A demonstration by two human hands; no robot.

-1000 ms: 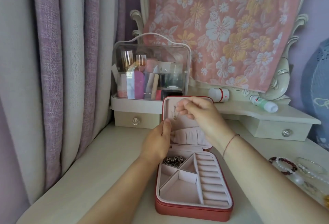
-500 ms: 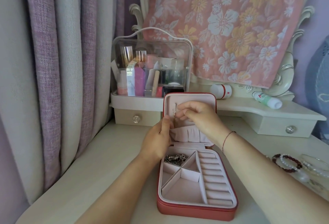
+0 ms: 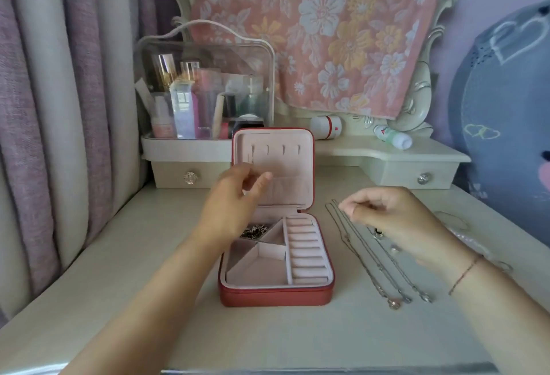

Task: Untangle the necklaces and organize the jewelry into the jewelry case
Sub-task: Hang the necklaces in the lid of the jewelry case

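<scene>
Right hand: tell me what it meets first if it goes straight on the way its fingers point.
Pointing leftward, the right hand would first meet the necklaces just off its fingertips, then the jewelry case lid. Its height above them is unclear.

Pale and mauve striped curtains (image 3: 59, 106) hang along the left edge of the cream worktop (image 3: 119, 255). At the back runs a raised shelf (image 3: 387, 154) with a drawer at each end, each bearing a crystal knob (image 3: 190, 178) (image 3: 423, 178). On its left end stands a clear cosmetics organizer (image 3: 205, 56) with a curved handle, crowded with bottles and tubes. A pink floral towel (image 3: 321, 32) drapes over an ornate cream mirror frame (image 3: 422, 97). Below it lie a white bottle with a red band (image 3: 326, 131) and a white and green tube (image 3: 393, 137), both on their sides. A blue cushion (image 3: 506, 106) marked with hearts fills the right edge against a lilac wall (image 3: 458, 47).
</scene>
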